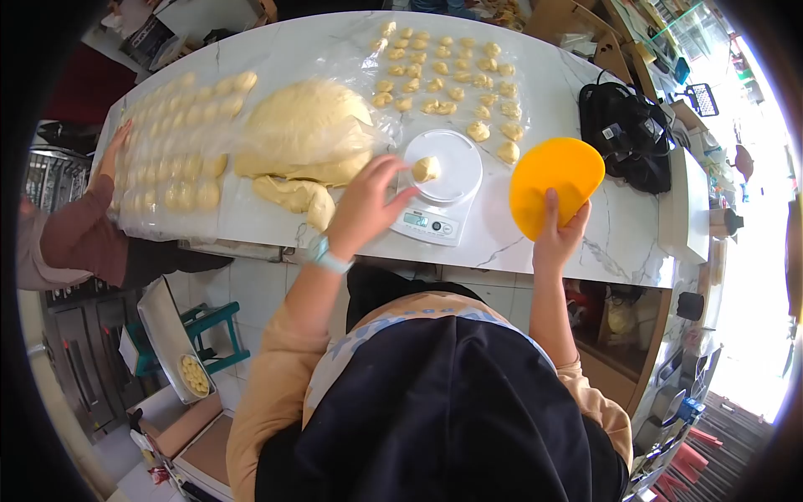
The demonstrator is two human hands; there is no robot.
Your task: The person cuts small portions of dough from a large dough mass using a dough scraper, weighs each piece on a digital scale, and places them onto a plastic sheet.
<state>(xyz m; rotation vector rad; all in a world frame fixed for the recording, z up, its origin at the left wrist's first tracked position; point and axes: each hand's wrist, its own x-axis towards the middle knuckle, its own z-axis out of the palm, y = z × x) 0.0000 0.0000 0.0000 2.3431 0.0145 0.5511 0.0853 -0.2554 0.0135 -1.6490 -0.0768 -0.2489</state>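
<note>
A white digital kitchen scale (429, 226) stands on the table with one small dough piece (426, 169) on its round plate. My left hand (370, 205) reaches to the scale's left side, thumb and fingers apart, just beside that piece and holding nothing. My right hand (562, 237) grips a yellow bowl scraper (556, 180), thumb over its face, raised right of the scale. Left of the scale lies a large dough mass (309, 125), partly under clear plastic. A loose dough strip (294, 197) lies along its near edge.
Several small dough pieces (441, 69) sit in rows behind the scale. Plastic-covered dough balls (180, 151) fill the table's left side, where another person's hand (122, 135) rests. A black bag (627, 134) lies at the right. A green stool (213, 335) stands below left.
</note>
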